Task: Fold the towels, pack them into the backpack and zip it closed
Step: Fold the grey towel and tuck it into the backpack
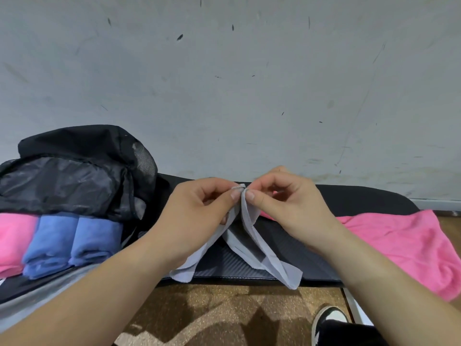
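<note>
So here's where I'm at: both hands are up in the middle of the frame, pinching the top edge of the grey towel (252, 222). My left grip (197, 216) has thumb and forefinger clamped on one corner. My right grip (287, 203) is doing the same on the other corner, and the two corners are touching right between my thumbs. The rest of the towel hangs down from there in two strips that spread apart like a tent, with the lower ends draped over the front edge of the black table (354, 196).

Over in the left of the frame the black backpack (82, 156) is lying on the table with its flap thrown open and its mesh side pocket facing the middle. Just below the flap there's a row of folded towels packed side by side: a pink folded towel (12, 236) at the far left edge, then two blue towels (52, 240) touching each other (whether they're fully inside the bag or just at its mouth, I honestly can't tell from this angle).

On the right side a loose pink towel (399, 243) is spread out unfolded, hanging partly over the table edge. Scuffed grey wall (224, 71) behind, speckled brown floor (219, 310) below, and my shoe (329, 318) peeking in at the lower right
</note>
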`<state>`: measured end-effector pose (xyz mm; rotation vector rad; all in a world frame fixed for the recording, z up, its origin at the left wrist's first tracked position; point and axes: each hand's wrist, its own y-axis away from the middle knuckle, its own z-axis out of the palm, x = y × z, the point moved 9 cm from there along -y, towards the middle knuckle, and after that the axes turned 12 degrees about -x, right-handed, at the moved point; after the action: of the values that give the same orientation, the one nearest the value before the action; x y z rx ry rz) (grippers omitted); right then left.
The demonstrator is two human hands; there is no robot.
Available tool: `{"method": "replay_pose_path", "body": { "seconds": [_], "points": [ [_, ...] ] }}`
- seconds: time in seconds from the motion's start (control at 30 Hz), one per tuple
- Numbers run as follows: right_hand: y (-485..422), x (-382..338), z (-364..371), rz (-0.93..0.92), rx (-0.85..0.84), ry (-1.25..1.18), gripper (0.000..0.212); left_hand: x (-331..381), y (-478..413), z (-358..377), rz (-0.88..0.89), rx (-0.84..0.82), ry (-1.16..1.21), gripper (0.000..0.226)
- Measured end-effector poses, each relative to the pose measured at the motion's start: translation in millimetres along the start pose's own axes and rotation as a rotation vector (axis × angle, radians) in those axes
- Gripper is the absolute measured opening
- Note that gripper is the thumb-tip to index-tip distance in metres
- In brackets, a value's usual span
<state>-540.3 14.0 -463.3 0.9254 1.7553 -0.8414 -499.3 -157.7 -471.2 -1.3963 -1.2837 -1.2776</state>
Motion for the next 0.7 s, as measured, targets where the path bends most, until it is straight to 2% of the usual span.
{"method": "replay_pose_path", "body": {
  "seconds": [0.13, 0.37, 0.57, 0.7],
  "points": [
    [-1, 3, 8, 0.022, -0.070, -0.053, 0.009, 1, 2, 6, 0.028, -0.057, -0.020, 0.018],
    [-2, 6, 13, 0.031, -0.035, -0.166, 0.014, 4, 2, 3, 0.052, -0.055, 0.012, 0.020],
    [-3, 2, 15, -0.020, -0.034, -0.124, 0.008, 9, 4, 7, 0.083, -0.059, 0.094, 0.010],
    [-3, 0, 18, -0.036, -0.038, -0.107, 0.015, 11, 6, 6, 0.096, -0.019, 0.096, 0.005]
  ]
}}
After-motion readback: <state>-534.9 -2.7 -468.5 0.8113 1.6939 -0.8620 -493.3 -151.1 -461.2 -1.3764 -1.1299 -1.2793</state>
